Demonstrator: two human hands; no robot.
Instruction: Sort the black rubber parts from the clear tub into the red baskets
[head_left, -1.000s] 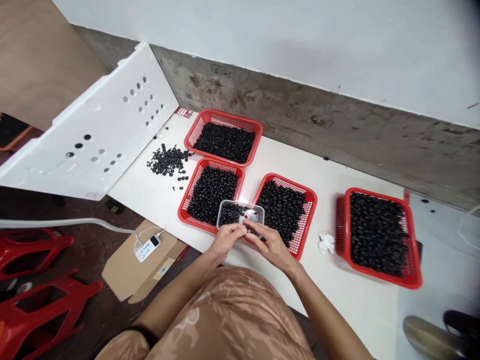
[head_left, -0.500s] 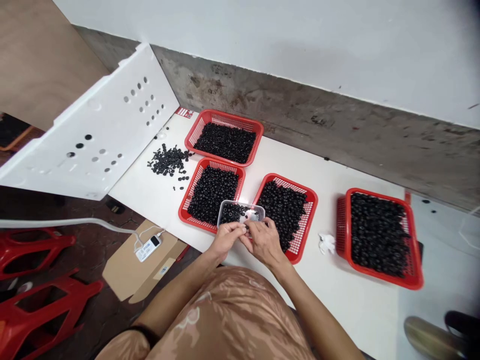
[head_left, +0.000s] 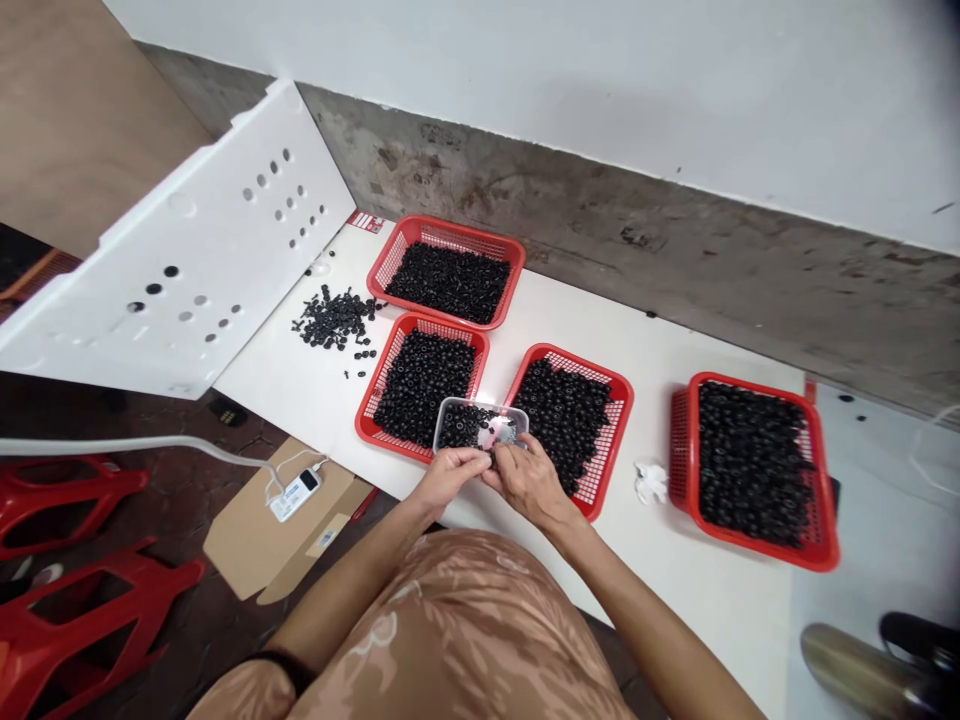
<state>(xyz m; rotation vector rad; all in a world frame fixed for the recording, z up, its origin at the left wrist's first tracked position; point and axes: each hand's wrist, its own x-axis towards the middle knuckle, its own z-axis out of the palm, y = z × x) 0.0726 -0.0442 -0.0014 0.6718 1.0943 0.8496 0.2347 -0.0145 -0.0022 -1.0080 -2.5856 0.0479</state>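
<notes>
My left hand and my right hand meet at the near edge of a clear plastic tub. Both are closed in a pinch, fingertips together around a small black part that is mostly covered by the fingers. Small black round pieces and some tiny lighter bits lie in the tub. Left of the tub stands a red basket filled with black ring-like parts. To the right, close by my right hand, is another red basket of similar black parts.
A third red basket stands at the back, a fourth at far right. Loose black parts lie at the left. A white perforated panel leans beside the table. Crumpled white tissue, a cardboard box and red stools are around.
Both hands stay together at the tub, with only slight finger movement. The whole view has shifted a little.
</notes>
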